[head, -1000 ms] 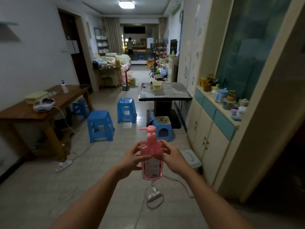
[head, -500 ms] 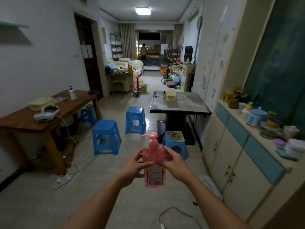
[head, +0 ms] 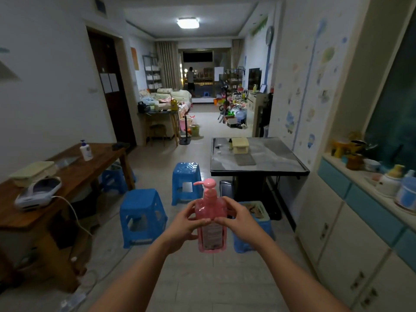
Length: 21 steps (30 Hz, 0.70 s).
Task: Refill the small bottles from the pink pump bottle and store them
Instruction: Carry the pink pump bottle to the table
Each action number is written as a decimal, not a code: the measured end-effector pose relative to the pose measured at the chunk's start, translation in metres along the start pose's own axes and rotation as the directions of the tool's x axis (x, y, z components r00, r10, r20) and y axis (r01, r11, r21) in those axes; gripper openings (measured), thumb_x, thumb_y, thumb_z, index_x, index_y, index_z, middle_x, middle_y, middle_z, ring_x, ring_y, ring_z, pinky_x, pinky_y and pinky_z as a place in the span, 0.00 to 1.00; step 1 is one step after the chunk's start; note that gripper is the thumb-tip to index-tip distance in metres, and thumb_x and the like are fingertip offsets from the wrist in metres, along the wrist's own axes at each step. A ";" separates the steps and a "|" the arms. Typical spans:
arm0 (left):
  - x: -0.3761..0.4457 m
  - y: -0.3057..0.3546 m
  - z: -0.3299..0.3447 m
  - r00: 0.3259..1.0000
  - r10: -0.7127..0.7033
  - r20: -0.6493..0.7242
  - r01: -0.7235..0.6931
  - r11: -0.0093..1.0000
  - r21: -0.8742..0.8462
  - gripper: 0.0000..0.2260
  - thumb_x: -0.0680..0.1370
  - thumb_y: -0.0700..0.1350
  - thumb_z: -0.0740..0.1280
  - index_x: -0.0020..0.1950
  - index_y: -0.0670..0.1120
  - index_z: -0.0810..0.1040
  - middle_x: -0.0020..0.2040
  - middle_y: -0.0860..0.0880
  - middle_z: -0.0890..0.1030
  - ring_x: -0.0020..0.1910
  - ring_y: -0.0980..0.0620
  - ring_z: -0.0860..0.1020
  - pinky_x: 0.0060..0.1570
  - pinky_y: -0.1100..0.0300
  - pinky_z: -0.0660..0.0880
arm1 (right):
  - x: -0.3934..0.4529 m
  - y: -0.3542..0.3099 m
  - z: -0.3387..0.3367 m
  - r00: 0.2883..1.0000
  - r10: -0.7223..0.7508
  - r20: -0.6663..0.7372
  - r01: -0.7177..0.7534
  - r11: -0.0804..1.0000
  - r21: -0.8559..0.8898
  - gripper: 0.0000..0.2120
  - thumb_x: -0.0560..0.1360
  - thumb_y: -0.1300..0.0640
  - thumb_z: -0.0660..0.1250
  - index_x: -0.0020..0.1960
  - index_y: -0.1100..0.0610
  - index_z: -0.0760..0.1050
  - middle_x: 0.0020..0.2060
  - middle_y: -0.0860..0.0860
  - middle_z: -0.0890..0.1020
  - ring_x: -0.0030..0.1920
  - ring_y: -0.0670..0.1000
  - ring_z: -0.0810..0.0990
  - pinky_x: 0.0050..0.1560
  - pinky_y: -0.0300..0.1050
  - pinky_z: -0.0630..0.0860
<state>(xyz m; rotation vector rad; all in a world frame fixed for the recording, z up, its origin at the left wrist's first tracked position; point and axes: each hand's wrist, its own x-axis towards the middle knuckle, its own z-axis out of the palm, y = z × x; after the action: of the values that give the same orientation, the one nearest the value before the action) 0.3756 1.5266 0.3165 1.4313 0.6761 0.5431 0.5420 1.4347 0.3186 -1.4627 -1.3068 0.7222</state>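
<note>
I hold the pink pump bottle [head: 211,221] upright in front of me with both hands, its nozzle pointing left. My left hand [head: 182,226] grips its left side and my right hand [head: 238,218] grips its right side, thumbs meeting across the front. Ahead on the grey table [head: 270,163] stand a small bottle [head: 230,144] and a pale yellow lidded box [head: 240,145], with a small dark cap-like item beside them.
Blue stools [head: 141,217] [head: 185,182] [head: 252,224] stand on the floor between me and the grey table. A wooden table [head: 67,176] with a white pump bottle [head: 86,150] is at left. A cabinet counter [head: 360,199] with jars runs along the right. A person stands far down the room.
The view has advanced toward the grey table and lifted. Both hands keep the same hold on the pink bottle, carried forward with me.
</note>
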 end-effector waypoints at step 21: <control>0.426 0.020 -0.141 0.999 -0.029 -0.021 0.030 0.998 0.046 0.25 0.69 0.47 0.76 0.62 0.61 0.72 0.63 0.54 0.76 0.62 0.50 0.75 0.56 0.40 0.76 | 0.424 0.114 -0.069 0.996 0.084 0.018 -0.084 0.996 0.043 0.23 0.67 0.58 0.74 0.53 0.34 0.72 0.54 0.41 0.81 0.59 0.42 0.78 0.63 0.49 0.75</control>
<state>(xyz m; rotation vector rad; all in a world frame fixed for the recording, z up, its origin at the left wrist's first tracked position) 0.5766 1.9278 0.2940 1.4589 0.7294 0.5225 0.7452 1.8296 0.3113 -1.4866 -1.2403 0.8142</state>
